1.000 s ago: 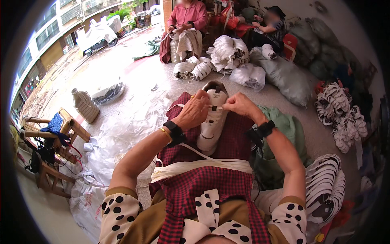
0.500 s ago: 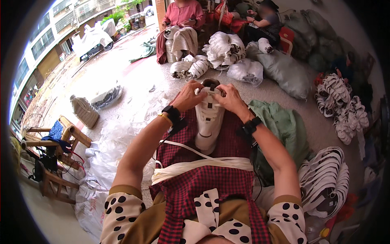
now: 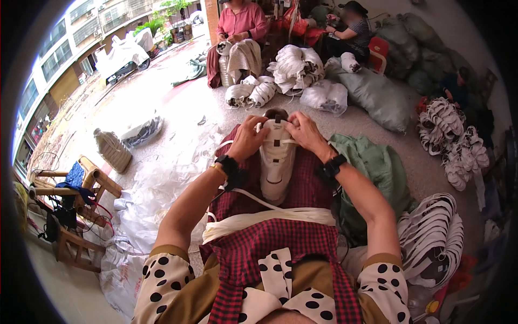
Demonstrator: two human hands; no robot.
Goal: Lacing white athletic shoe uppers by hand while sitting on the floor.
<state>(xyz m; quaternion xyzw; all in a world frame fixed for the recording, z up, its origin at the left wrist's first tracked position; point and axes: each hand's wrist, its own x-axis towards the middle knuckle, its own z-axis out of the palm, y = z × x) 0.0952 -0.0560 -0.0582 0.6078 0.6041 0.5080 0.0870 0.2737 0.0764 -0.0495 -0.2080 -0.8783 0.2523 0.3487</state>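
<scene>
A white sneaker (image 3: 276,175) rests on my lap, its toe toward me and its dark collar opening facing away. Pale laces cross its front. My left hand (image 3: 249,137) is closed at the left eyelet edge with fingers pinched around the shoelace (image 3: 225,143), whose loose length trails out beside the hand. On the opposite edge, near the top of the tongue, my right hand (image 3: 307,134) grips the shoe with thumb and fingers. The fingertips partly hide the upper eyelets. A bundle of flat, cream laces (image 3: 270,218) lies across my red-and-black checked apron (image 3: 280,240).
Green sacking (image 3: 372,173) lies by my right side, above stacked white shoe parts (image 3: 431,237). White plastic sheeting (image 3: 156,200) spreads at left, near a bamboo stool (image 3: 89,183). Shoe bundles (image 3: 295,67) and a grey sack (image 3: 372,97) stand ahead, near two seated people.
My left hand has shifted left and slightly down from the tongue, and a lace now shows beside it. My right hand stays at the shoe's right edge. The sneaker has moved slightly.
</scene>
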